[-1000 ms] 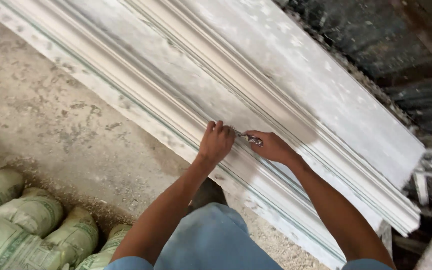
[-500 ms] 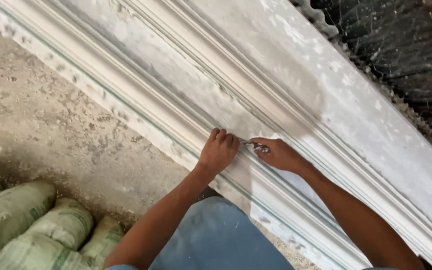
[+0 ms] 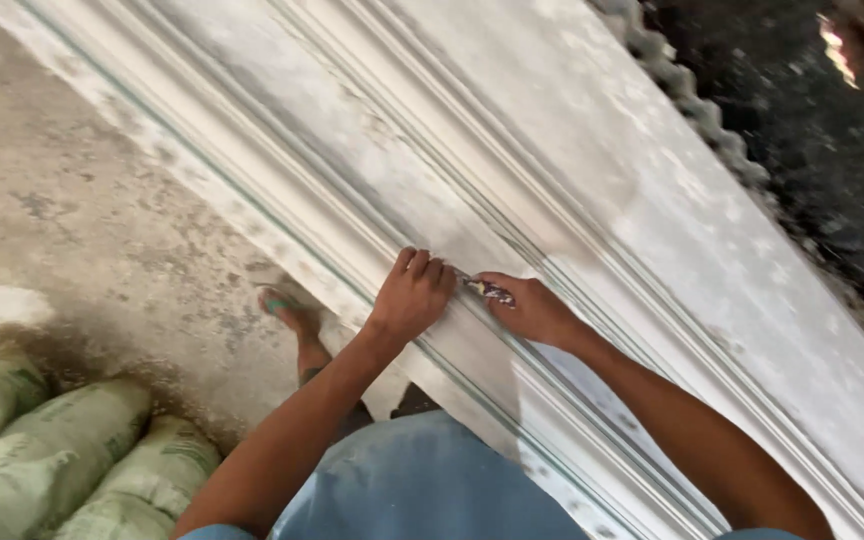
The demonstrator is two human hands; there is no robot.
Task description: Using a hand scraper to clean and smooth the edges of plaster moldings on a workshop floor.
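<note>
Down at far left, a heap of pale green woven sacks [image 3: 47, 455] lies on the rough, stained grey concrete floor [image 3: 72, 210], bulging and dusty. Just right of them a bare foot in a green-strapped sandal [image 3: 287, 308] stands on the floor, close to the near edge of the work.

Next comes the long white plaster cornice moulding [image 3: 592, 170], running diagonally from top left to bottom right. Its surface is chalky and matt, w/ parallel ridges and grooves along the length, thin greenish lines in some grooves, and a broad flat band on the far side.

The left hand [image 3: 412, 298] reaches up from a forearm angled in from bottom left; wrist straight, knuckles up, fingers curled and pressed down together on a ridge of the moulding. It holds nothing, just bears on the plaster.

Just beside it, nearly touching, the right hand [image 3: 532, 310] comes in from bottom right w/ the arm stretched long over the moulding. Its fingers are closed in a pinch round a small thin tool with a mottled, paint-flecked handle [image 3: 489, 291]; the tip lies in the groove between both hands. Exact kind of tool: can't tell.

Blue cloth [image 3: 422, 490] of the person's clothing fills the bottom centre. At far right a dark, rough wall [image 3: 812, 150] sits behind the moulding's scalloped edge.
</note>
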